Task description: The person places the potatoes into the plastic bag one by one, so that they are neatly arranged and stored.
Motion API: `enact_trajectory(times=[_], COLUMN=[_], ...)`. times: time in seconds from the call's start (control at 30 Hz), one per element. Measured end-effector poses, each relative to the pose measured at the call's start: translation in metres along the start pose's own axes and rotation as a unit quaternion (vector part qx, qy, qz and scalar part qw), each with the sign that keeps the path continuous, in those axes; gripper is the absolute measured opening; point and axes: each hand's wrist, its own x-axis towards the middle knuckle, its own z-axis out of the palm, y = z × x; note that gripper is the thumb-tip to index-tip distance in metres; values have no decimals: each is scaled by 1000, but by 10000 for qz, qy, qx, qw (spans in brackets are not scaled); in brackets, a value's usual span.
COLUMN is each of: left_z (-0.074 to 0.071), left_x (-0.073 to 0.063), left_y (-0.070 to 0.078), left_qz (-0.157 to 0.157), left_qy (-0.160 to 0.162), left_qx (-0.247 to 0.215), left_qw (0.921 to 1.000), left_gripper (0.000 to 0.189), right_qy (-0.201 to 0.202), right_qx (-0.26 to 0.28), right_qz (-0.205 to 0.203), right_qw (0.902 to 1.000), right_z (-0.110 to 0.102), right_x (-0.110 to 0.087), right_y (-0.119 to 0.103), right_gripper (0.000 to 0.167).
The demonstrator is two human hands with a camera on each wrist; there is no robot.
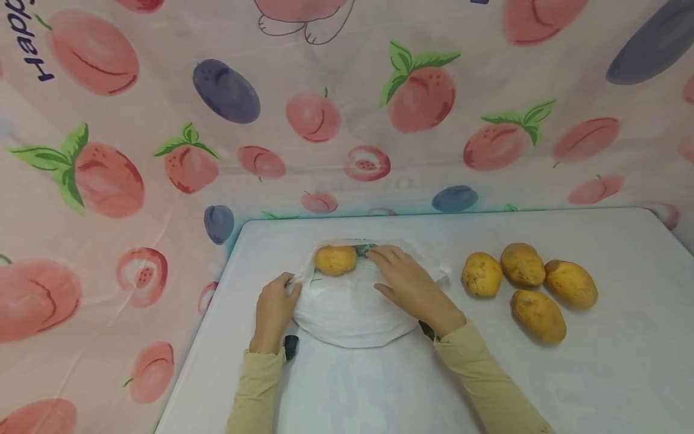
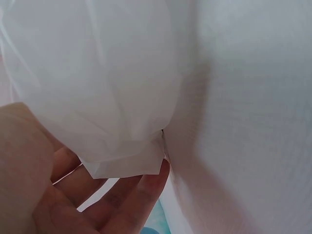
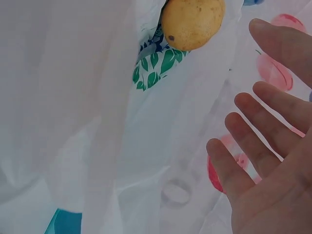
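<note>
A white plastic bag [image 1: 352, 319] lies on the table with a single potato [image 1: 335, 260] at its far left part, by the mouth. My left hand [image 1: 273, 307] grips the bag's left edge; up close in the left wrist view, its fingers [image 2: 124, 207] curl about a corner of the thin white plastic. Over the bag's right half, my right hand [image 1: 409, 283] is spread with nothing in it. The right wrist view shows its fingers [image 3: 263, 141] apart and fairly straight, away from the potato. A green leaf print [image 3: 158, 68] shows on the bag beside that potato.
To the right of the bag, several potatoes [image 1: 538, 316] sit close together on the white table [image 1: 623, 374]. A fruit-patterned cloth [image 1: 336, 120] hangs behind the table and along its left side. Dark wrist cameras [image 1: 291, 347] show at the wrists.
</note>
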Motion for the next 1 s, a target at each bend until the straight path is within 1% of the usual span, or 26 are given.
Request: enact_trajectory(times=[0.17,0.37,0.67,0.83,1.0], left_z=[0,0,1,0,0], left_x=[0,1,1,0,0], left_y=[0,0,0,0,0], left_qz=[-4,-19,16,32,79], left_qy=[7,7,11,-12,12], left_qx=[-12,-21,-43,-34,-30], left_qw=[10000,10000,10000,10000,10000], left_gripper=[28,28,28,29,28], right_qy=[34,-32,64,-18,19], right_qx=[-25,-117,-283,-337,-392], right_qz=[61,170,205,401,508], right_qw=[10000,9998,9994,9986,9979], right_z=[-7,-11,-16,-20,-28], right_x=[-9,-17,-34,-40,-44], right_y=[3,10,23,28,34], right_gripper=[64,63,63,63,62])
